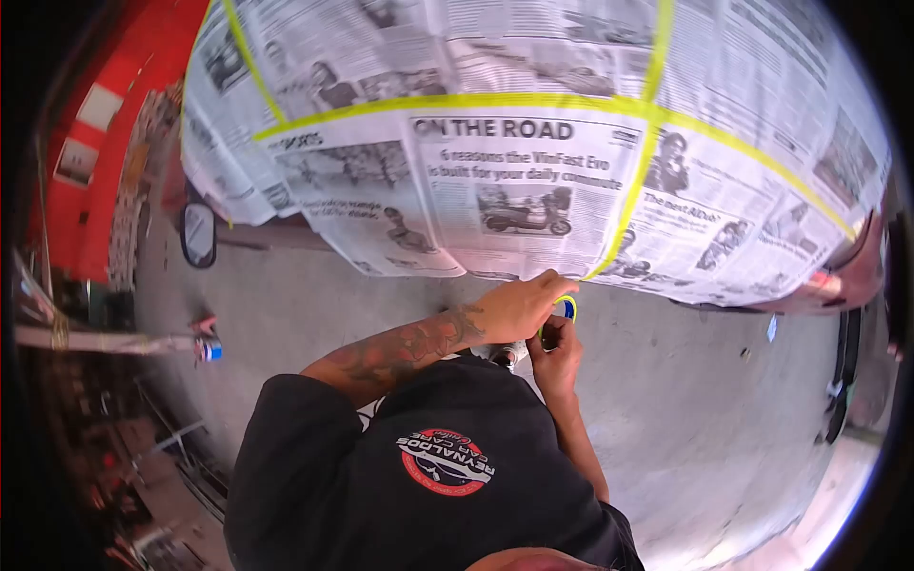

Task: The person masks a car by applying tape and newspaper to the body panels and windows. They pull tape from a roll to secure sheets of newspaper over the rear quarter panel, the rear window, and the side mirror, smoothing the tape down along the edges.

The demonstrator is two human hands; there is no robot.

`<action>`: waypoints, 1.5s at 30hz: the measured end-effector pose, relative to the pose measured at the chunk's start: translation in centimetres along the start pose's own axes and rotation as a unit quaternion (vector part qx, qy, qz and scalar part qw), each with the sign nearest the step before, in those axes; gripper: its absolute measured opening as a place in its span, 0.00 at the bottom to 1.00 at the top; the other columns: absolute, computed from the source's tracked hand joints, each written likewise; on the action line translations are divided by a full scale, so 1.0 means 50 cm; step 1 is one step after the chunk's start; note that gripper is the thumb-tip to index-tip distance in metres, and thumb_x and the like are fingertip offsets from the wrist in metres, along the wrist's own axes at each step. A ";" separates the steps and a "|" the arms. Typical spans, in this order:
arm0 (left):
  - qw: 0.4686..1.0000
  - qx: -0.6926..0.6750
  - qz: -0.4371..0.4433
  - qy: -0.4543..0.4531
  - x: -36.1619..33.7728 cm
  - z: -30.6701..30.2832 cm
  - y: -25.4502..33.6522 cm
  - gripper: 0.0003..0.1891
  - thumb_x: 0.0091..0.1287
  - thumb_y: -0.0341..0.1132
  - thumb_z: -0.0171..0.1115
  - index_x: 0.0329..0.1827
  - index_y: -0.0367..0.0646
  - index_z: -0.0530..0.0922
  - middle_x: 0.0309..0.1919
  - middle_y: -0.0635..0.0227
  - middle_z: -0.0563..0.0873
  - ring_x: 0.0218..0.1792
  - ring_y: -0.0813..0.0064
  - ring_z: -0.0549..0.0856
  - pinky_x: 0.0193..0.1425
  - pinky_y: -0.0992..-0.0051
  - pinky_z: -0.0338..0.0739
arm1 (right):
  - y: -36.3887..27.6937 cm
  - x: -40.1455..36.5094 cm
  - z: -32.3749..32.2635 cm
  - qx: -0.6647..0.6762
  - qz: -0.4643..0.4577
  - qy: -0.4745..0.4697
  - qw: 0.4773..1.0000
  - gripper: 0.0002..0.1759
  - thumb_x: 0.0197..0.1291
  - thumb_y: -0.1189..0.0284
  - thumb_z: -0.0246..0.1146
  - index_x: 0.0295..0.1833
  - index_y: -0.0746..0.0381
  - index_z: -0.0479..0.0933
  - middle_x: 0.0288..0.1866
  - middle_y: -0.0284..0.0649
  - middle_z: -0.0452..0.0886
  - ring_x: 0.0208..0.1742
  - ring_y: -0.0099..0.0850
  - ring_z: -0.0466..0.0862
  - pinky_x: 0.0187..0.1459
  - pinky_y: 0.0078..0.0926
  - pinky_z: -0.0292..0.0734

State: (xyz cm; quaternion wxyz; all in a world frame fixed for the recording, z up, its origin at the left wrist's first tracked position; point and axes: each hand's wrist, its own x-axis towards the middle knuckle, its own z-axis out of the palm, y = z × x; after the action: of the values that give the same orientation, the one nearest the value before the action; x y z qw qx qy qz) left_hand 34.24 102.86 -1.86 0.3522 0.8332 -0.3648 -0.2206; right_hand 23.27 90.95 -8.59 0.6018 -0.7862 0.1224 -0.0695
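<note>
1. Risk, paper: the newspaper covering [352, 233] could rip along its lower edge if you tug the tape sharply; newsprint is thin and would give little warning.
2. Risk, strip: the lengthwise yellow strip [629, 207] could skew or lift at its near end, caused by a sideways pull beside your left hand [519, 309].
3. Risk, roll: the tape roll [572, 309] could slip and drop to the concrete floor [666, 419], since only the fingers of your right hand [557, 360] appear to secure it.
4. Hands, two: close together, just beneath the paper's edge. Right: fingers closed on the roll. Left: reaching over the roll, fingertips at the strip's near end; the view is too poor to tell whether they pinch it.
5. Tape roll, one: yellow, blue inside, between your hands and in front of your black shirt [314, 447].
6. Yellow tape lines, three: the lengthwise strip; one long cross strip [457, 106], crossing it; one short strip [249, 57], upper left.
7. Covering, one: made of overlapping printed sheets.
8. Side mirror [199, 235], one in view: left of the covering.
9. Dark-red bodywork [852, 271], one exposed patch: right end.
10. Blue-banded container [210, 350], one: at left, well apart from your hands.
</note>
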 end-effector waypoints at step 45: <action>0.943 -0.199 -0.151 0.221 -0.927 -0.442 -0.468 0.08 0.66 0.25 0.67 0.33 0.39 0.74 0.25 0.67 0.83 0.27 0.79 0.84 0.37 0.77 0.78 | -0.298 -0.162 0.797 -0.224 -0.164 -0.210 0.937 0.22 0.65 0.59 0.67 0.61 0.55 0.81 0.32 0.42 0.85 0.36 0.44 0.85 0.47 0.41 0.80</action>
State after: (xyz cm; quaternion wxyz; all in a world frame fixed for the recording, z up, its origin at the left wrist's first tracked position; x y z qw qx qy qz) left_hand 29.15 159.02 0.23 0.5449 0.8193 -0.0971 -0.1497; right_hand 27.34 133.85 -4.52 0.4020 -0.9066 -0.1250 0.0281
